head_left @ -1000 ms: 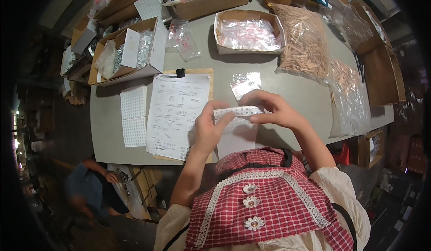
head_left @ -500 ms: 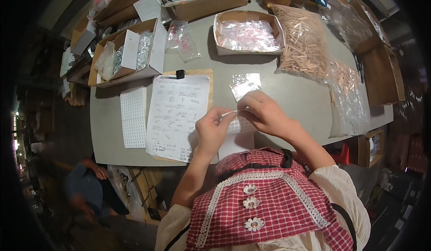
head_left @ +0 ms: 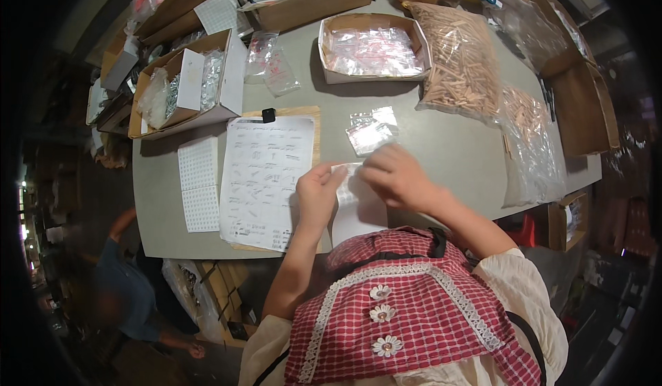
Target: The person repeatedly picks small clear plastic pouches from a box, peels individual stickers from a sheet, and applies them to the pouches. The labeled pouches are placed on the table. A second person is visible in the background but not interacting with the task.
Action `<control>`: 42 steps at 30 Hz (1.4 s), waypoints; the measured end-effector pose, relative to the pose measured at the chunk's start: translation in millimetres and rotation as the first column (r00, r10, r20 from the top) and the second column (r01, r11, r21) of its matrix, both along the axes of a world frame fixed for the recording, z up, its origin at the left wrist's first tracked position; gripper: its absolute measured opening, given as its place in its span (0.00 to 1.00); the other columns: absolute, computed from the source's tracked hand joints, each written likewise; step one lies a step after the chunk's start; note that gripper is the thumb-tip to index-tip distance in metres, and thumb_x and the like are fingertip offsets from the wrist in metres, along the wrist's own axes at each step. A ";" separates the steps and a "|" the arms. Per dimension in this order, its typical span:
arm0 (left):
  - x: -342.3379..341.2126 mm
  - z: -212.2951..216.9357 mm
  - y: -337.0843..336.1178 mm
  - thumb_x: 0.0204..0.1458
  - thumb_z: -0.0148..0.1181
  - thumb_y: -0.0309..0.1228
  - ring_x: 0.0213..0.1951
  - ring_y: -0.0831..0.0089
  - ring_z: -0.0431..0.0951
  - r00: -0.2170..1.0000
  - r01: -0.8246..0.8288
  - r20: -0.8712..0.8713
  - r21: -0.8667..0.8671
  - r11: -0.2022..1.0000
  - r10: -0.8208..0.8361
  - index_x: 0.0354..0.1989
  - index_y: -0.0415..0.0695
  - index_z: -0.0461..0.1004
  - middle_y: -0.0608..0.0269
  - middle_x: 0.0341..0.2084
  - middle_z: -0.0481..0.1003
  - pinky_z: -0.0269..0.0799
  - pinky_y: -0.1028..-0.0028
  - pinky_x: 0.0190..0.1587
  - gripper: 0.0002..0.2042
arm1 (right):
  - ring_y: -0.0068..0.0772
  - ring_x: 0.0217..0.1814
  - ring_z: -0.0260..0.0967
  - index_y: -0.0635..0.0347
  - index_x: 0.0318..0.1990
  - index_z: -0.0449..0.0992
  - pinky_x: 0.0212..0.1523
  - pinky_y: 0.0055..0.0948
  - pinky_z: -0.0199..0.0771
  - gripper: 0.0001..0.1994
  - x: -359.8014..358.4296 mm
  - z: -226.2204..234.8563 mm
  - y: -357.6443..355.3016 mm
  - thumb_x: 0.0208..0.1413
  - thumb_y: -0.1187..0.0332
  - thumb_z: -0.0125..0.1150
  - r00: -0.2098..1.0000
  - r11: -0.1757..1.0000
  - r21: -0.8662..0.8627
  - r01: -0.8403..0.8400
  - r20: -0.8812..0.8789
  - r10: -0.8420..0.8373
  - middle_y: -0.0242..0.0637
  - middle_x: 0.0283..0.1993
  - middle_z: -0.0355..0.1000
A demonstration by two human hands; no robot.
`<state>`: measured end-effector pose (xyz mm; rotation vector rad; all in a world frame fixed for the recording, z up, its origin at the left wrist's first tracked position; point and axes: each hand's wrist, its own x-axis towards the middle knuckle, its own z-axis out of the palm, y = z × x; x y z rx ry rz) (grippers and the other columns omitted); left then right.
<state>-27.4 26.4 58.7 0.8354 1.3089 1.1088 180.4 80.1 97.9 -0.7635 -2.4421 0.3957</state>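
My left hand [head_left: 317, 191] pinches the upper left corner of a white sheet [head_left: 350, 215] with rows of small printing, by the table's front edge. Over the sheet's upper right side is my right hand [head_left: 398, 179], its fingers curled and smeared by motion; whether it holds anything is hidden. Just beyond the hands lies a small clear plastic bag [head_left: 372, 131], shiny with glare. Left of my left hand a clipboard [head_left: 316, 132] with a black clip carries a printed sheet [head_left: 265, 179] of small part drawings.
A label sheet [head_left: 198, 186] lies left of the clipboard. Farther back stand a divided box of metal hardware [head_left: 234, 82], loose plastic bags [head_left: 272, 65] and a box of small bags [head_left: 372, 77]. Bags of wooden dowels [head_left: 460, 62] lie right. A person [head_left: 131, 282] is at lower left.
My right hand has come slightly away from the left, and the sheet lies flatter between them. The person at lower left has shifted position. The whole view has moved slightly.
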 end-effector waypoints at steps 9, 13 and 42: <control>-0.9 -14.6 0.4 0.66 0.56 0.26 0.36 0.83 0.78 0.997 0.074 0.028 -0.051 0.996 -0.073 0.56 0.32 0.76 0.61 0.38 0.83 0.72 0.82 0.39 0.14 | 0.54 0.38 0.77 0.65 0.38 0.79 0.41 0.49 0.75 0.10 43.2 -60.3 104.4 0.55 0.66 0.61 0.934 0.861 -0.377 0.343 0.233 -0.270 0.51 0.34 0.78; 0.6 -13.9 -0.5 0.66 0.58 0.27 0.33 0.86 0.76 0.999 0.047 -0.023 0.027 0.999 -0.046 0.52 0.34 0.75 0.63 0.33 0.83 0.69 0.82 0.37 0.11 | 0.57 0.39 0.77 0.64 0.36 0.77 0.41 0.52 0.75 0.09 40.5 -55.4 103.1 0.52 0.68 0.64 0.760 0.820 -0.084 0.566 0.438 -0.480 0.52 0.34 0.78; 9.2 -8.4 1.5 0.67 0.59 0.35 0.25 0.88 0.68 0.990 0.138 0.031 -0.158 0.978 -0.134 0.31 0.42 0.76 0.74 0.22 0.74 0.60 0.83 0.28 0.12 | 0.41 0.44 0.75 0.58 0.40 0.79 0.48 0.37 0.75 0.10 16.8 -2.6 19.2 0.49 0.70 0.65 0.990 0.950 -0.308 -0.060 -0.137 0.019 0.38 0.39 0.77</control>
